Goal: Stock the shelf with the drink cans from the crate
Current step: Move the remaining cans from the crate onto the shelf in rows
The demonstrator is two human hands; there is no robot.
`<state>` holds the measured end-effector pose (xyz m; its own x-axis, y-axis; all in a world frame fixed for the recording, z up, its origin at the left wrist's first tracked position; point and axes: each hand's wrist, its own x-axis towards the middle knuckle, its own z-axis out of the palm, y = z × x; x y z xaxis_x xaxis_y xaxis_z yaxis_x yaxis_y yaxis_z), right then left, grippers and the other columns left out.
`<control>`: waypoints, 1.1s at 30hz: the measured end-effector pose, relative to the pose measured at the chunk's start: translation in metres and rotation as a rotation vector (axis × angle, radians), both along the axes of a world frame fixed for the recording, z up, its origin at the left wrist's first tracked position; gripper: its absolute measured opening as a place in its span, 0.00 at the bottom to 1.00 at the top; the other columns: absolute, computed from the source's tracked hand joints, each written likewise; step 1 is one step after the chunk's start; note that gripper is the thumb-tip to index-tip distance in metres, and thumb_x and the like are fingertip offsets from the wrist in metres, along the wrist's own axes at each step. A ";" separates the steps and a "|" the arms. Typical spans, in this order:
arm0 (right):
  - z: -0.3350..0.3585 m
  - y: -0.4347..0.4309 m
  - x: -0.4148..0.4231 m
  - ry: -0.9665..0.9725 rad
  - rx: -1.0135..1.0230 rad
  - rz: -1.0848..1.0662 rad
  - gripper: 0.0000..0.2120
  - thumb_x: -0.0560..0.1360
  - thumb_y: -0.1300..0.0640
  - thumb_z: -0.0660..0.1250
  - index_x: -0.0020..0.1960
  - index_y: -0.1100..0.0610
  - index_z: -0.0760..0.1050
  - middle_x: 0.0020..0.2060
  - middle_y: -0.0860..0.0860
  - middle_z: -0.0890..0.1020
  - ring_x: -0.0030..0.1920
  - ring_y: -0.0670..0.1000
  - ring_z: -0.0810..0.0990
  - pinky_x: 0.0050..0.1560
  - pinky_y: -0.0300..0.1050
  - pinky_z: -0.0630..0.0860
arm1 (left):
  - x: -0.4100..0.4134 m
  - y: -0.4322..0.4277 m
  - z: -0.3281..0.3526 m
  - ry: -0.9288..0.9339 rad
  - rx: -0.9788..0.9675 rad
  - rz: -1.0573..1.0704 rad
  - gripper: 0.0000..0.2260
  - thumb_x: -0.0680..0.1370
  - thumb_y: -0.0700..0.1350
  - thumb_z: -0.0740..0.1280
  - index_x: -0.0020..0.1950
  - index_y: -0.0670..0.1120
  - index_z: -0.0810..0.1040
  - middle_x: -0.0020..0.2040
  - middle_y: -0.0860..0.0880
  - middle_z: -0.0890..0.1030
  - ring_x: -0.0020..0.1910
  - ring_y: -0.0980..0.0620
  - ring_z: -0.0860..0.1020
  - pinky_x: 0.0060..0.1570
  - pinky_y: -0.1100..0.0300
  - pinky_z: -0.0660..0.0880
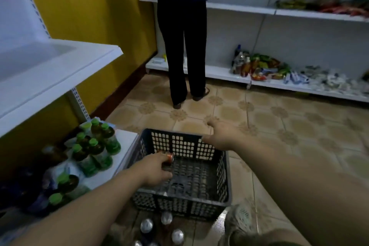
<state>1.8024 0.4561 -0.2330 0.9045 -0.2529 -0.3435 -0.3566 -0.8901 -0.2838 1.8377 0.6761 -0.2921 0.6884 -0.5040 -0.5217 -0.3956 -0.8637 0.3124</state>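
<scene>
Head view: the left hand (157,168) reaches into the crate (179,203), fingers curled round an orange drink can (169,157) near the far wall. The right hand (221,135) hovers with fingers spread at the crate's far-right corner; whether it touches is unclear. Held near one end, the can may slip when lifted. Green-capped bottles (95,146) crowd the low shelf (127,140) left of the crate, leaving little room. More cans (146,225) stand at its near side and a person's legs (185,46) stand beyond it.
</scene>
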 end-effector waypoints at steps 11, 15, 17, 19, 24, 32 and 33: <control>-0.190 -0.029 0.143 0.265 0.143 0.058 0.31 0.79 0.44 0.62 0.76 0.57 0.56 0.72 0.57 0.67 0.67 0.58 0.70 0.65 0.50 0.70 | 0.126 -0.037 -0.166 0.159 0.069 0.028 0.30 0.77 0.58 0.64 0.76 0.50 0.61 0.75 0.48 0.63 0.73 0.48 0.62 0.71 0.55 0.62; -0.275 -0.020 0.193 0.284 0.207 0.050 0.28 0.79 0.47 0.63 0.74 0.56 0.61 0.69 0.56 0.70 0.66 0.57 0.71 0.64 0.47 0.69 | 0.169 -0.035 -0.249 0.262 0.091 0.101 0.30 0.75 0.59 0.65 0.74 0.51 0.64 0.74 0.49 0.66 0.70 0.49 0.67 0.69 0.57 0.65; -0.318 -0.013 0.214 0.293 0.229 0.054 0.26 0.78 0.48 0.65 0.72 0.56 0.63 0.66 0.56 0.72 0.64 0.57 0.73 0.62 0.48 0.70 | 0.188 -0.033 -0.289 0.294 0.091 0.145 0.28 0.76 0.57 0.66 0.73 0.51 0.66 0.73 0.49 0.67 0.69 0.49 0.68 0.67 0.59 0.65; -0.362 -0.006 0.234 0.297 0.239 0.064 0.26 0.77 0.48 0.66 0.72 0.56 0.65 0.66 0.57 0.72 0.63 0.57 0.73 0.62 0.48 0.70 | 0.207 -0.030 -0.325 0.343 0.093 0.207 0.28 0.76 0.56 0.66 0.74 0.50 0.64 0.73 0.49 0.67 0.68 0.49 0.69 0.66 0.59 0.66; -0.457 0.017 0.268 0.274 0.234 0.080 0.30 0.74 0.51 0.70 0.72 0.55 0.62 0.67 0.59 0.69 0.65 0.61 0.71 0.67 0.55 0.68 | 0.244 -0.016 -0.407 0.463 0.036 0.396 0.27 0.77 0.52 0.67 0.74 0.48 0.65 0.65 0.49 0.75 0.57 0.51 0.76 0.60 0.58 0.73; -0.508 0.054 0.264 0.194 0.464 -0.252 0.35 0.69 0.51 0.75 0.68 0.53 0.58 0.62 0.56 0.74 0.61 0.59 0.75 0.62 0.56 0.73 | 0.243 0.001 -0.443 0.437 -0.079 0.723 0.24 0.80 0.53 0.61 0.74 0.45 0.64 0.70 0.44 0.70 0.65 0.47 0.71 0.60 0.63 0.65; -0.500 0.056 0.256 0.188 0.507 -0.293 0.35 0.69 0.50 0.76 0.67 0.52 0.59 0.60 0.54 0.74 0.59 0.57 0.76 0.61 0.56 0.74 | 0.240 0.003 -0.438 0.454 -0.110 0.764 0.26 0.79 0.55 0.62 0.74 0.45 0.64 0.70 0.45 0.71 0.66 0.45 0.71 0.65 0.60 0.65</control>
<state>2.0586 0.5125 -0.7334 0.7348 -0.2448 -0.6326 -0.6506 -0.5181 -0.5552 2.0779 0.6788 -0.7301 0.5957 -0.0557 -0.8013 0.4573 -0.7966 0.3953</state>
